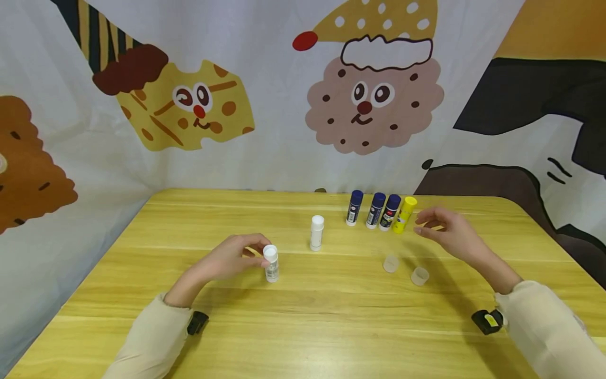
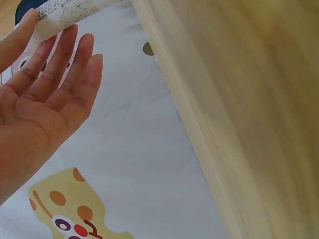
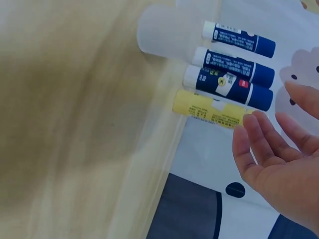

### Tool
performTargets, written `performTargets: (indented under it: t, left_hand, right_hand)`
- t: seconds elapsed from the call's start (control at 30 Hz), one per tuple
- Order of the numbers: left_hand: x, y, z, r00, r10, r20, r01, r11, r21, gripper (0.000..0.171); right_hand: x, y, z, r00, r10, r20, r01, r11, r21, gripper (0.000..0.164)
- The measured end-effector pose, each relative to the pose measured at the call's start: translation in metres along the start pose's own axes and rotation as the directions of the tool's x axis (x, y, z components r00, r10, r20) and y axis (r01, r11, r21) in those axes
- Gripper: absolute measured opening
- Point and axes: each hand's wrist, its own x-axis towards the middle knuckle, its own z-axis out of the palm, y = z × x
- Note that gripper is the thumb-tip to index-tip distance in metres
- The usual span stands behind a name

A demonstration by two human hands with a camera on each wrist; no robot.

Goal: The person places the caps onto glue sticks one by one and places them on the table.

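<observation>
My left hand pinches an upright white glue stick near its top, between thumb and fingers. The same printed glue stick crosses the upper corner of the left wrist view. Behind it stands another white glue stick. My right hand hovers with loosely bent fingers just right of a yellow glue stick, holding nothing. Beside the yellow one are three blue glue sticks: one apart, a middle one and a third close to the yellow. All stand upright.
Two translucent caps, one left and one right, sit on the wooden table in front of the row. A cartoon-printed cloth hangs behind the table's back edge.
</observation>
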Motion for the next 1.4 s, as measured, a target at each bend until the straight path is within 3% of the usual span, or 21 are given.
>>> performTargets:
  t: [0.37,0.77,1.17,1.4]
  left_hand:
    - [-0.001,0.001,0.0,1.0,-0.015,-0.017,0.014,1.0,-0.004,0.022]
    - [-0.001,0.006,0.0,0.991,-0.085,-0.105,0.078,0.995,-0.069,0.016]
    - [-0.002,0.009,-0.003,0.989,-0.057,-0.138,0.046,0.996,-0.08,0.017]
    - [-0.002,0.009,-0.002,0.989,-0.05,-0.139,0.043,0.998,-0.053,0.017]
  right_hand:
    - [-0.017,0.001,0.009,0.995,0.016,0.098,-0.02,0.999,0.041,0.026]
    - [-0.034,0.011,0.013,0.977,0.055,0.208,-0.075,0.993,0.087,0.028]
    - [-0.04,0.014,0.015,0.967,0.004,0.256,-0.045,0.987,0.155,0.028]
    - [-0.042,0.017,0.014,0.954,0.02,0.298,-0.076,0.981,0.18,0.032]
